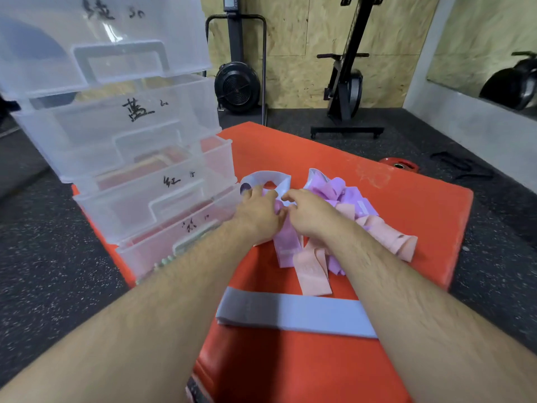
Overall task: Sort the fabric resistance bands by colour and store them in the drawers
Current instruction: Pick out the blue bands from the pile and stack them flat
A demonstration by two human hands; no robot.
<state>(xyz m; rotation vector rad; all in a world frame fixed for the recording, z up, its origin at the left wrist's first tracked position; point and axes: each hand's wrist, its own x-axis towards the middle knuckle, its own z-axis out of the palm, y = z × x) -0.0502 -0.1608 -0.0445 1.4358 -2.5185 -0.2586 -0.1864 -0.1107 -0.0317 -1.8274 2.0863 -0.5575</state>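
A heap of fabric bands lies on the orange mat (392, 205): purple bands (337, 190), pink bands (313, 271) and a pale blue looped band (267, 177). My left hand (257, 210) and my right hand (309, 210) meet at the near left side of the heap, fingers curled into the pale blue and purple bands. A flat blue-grey band (293, 315) lies alone on the mat, closer to me, under my forearms. The clear plastic drawer unit (122, 146) stands at the left, with several labelled drawers pulled out in steps.
Dark speckled gym floor (58, 271) surrounds the mat. A red weight plate (399, 164) lies past the mat's far right corner. A fan-wheel machine (236, 88) and a black exercise frame (345, 91) stand against the chipboard wall at the back.
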